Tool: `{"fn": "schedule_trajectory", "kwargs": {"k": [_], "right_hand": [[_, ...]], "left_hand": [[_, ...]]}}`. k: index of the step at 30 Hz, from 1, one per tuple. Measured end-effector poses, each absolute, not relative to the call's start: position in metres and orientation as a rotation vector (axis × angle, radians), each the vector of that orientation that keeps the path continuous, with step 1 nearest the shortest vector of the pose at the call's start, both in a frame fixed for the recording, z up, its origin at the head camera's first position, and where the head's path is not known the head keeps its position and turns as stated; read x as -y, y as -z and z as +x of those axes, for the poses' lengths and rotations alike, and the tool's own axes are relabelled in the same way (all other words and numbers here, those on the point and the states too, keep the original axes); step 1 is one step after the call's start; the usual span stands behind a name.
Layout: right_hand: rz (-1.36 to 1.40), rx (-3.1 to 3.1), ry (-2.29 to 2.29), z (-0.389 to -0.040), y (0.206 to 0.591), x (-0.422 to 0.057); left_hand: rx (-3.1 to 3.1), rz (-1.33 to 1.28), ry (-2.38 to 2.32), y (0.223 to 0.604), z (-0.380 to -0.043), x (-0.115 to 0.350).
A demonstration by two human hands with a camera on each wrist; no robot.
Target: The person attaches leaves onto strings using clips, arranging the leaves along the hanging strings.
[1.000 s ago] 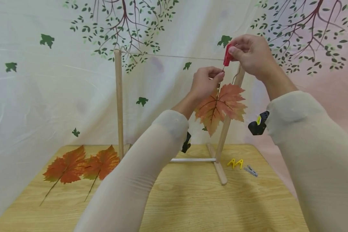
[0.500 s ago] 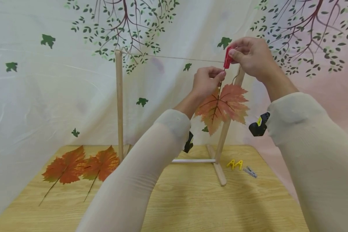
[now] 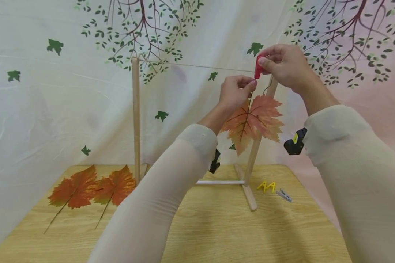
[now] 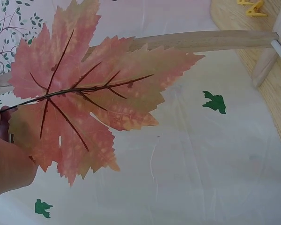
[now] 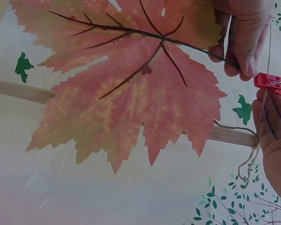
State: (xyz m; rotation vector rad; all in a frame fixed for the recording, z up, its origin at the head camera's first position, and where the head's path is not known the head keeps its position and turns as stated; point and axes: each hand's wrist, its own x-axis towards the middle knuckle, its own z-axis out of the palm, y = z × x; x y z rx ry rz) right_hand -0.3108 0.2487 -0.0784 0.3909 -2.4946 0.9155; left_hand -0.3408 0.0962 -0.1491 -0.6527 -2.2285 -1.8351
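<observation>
My left hand [image 3: 237, 91] pinches the dark stem of an orange-red artificial maple leaf [image 3: 253, 117], whose blade hangs downward below the fingers. Just above, my right hand [image 3: 284, 65] pinches a red clothespin [image 3: 258, 67] between thumb and fingers. The right wrist view has the red clothespin [image 5: 270, 82] at the string [image 5: 269, 51], right beside the left fingertips and the stem's end. Stretched between two wooden posts, the string [image 3: 197, 67] runs up to the clothespin. In the left wrist view the leaf [image 4: 84, 93] covers much of the frame.
Two more maple leaves [image 3: 74, 188] lie on the wooden table [image 3: 210, 233] at the left. Two yellow clothespins [image 3: 266, 186] and a grey clothespin [image 3: 284, 195] lie at the right, near the foot of the right post [image 3: 253, 157]. The left post [image 3: 136, 120] stands behind my left forearm.
My right hand and the red clothespin have come down slightly, closer to the left fingertips, and the string's right end sits a little lower. The leaf has shifted slightly right.
</observation>
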Motion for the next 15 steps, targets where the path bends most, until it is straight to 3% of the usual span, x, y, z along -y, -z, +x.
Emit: {"fn": "schedule_trajectory", "kwargs": {"k": [15], "right_hand": [[0.382,2.505,-0.991,-0.3079,0.077,-0.2498]], "left_hand": [[2.219,-0.68,1.819,0.1539,-0.3419,-0.0957]]}}
